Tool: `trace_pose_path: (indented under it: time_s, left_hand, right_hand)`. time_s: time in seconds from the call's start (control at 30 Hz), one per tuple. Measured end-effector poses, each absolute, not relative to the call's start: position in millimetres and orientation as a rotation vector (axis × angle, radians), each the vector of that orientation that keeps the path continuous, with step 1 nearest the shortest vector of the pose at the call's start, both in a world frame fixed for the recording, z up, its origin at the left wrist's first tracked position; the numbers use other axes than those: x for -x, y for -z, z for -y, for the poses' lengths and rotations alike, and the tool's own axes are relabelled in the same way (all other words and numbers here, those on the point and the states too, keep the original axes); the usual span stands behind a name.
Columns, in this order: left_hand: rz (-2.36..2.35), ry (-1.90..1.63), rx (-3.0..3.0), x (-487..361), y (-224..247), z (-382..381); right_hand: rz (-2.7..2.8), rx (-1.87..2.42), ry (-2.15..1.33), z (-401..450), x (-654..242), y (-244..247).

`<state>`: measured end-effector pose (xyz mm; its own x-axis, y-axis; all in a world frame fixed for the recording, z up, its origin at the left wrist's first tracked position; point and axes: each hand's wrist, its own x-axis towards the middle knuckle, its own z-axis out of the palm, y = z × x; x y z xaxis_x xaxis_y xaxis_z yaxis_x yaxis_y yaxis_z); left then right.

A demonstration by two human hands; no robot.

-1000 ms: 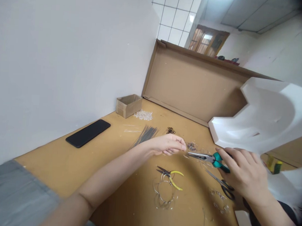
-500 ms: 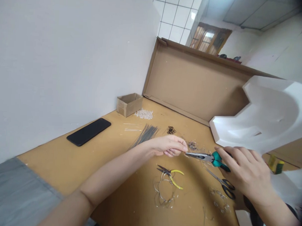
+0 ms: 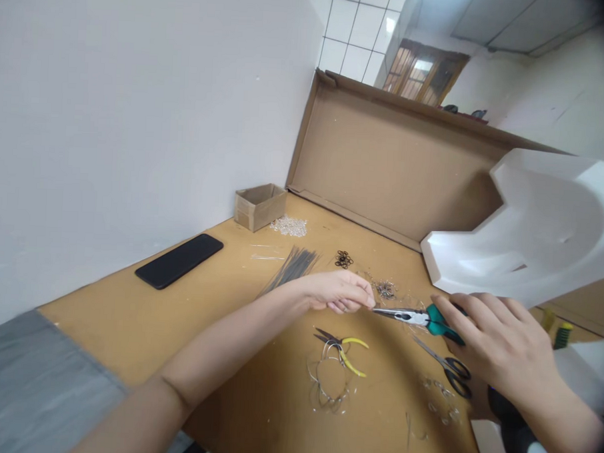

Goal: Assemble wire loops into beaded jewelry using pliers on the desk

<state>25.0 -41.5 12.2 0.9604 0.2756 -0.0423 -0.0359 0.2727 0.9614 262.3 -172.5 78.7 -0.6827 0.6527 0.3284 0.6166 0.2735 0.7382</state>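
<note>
My right hand [image 3: 497, 338] is wrapped round the green handles of long-nose pliers [image 3: 413, 316], whose jaws point left. The tips of the jaws meet the fingertips of my left hand [image 3: 346, 293]. Those fingers are pinched together; what they hold is too small to make out. Just below lie small pliers with yellow handles [image 3: 353, 357], beside a loop of thin wire [image 3: 319, 387]. Black-handled scissors [image 3: 456, 373] rest under my right hand. Past my left hand are a bundle of grey wires [image 3: 293, 269], a cluster of black rings [image 3: 344, 259] and a pile of small metal pieces [image 3: 385, 289].
A small cardboard box [image 3: 259, 214] stands by the wall, with a heap of clear beads [image 3: 289, 226] against it. A black phone [image 3: 179, 261] lies at the left. A large cardboard tray [image 3: 385, 163] and white foam [image 3: 547, 224] border the back and right.
The view has shifted very slightly. Both hands and the long-nose pliers keep almost the same position, with the jaws still at my left fingertips.
</note>
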Motion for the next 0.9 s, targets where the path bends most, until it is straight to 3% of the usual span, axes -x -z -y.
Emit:
trace_pose_path:
  time_s: [0.9]
  left_hand:
    - [-0.194,-0.103,-1.240,-31.3,-6.2,40.5]
  right_hand:
    - [-2.438,-1.135,-1.364,174.8,-265.4,-81.6]
